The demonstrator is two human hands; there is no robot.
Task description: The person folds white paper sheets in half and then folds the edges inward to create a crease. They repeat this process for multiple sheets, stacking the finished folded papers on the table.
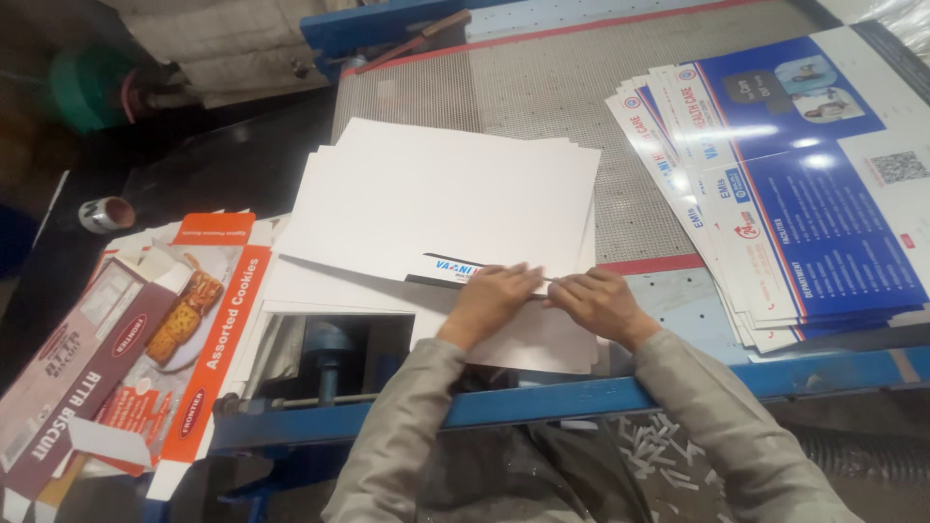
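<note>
Pressing down w/ both hands: left hand flat, fingers closed over the near edge of the white sheets, right hand beside it, fingertips pinching the same edge where a thin dark line runs betw. the two hands; can't tell if that's a blade, a strip or just the sheet edge. Hands nearly touching, thumbs inward. Sheets lie in a loose stack, blank side up, one printed corner showing just left of the left hand; stack sits partly on the mesh bed, partly over the blue frame at the person's lap. Judging by this: keep palms low, edges squared before any slide, pressure even so top sheet doesn't skew. Right of stack, well apart, a fan of blue printed sheets. Left, flattened orange carton blanks overlap the table edge; tape roll beyond. Paper scraps on floor under right sleeve.
</note>
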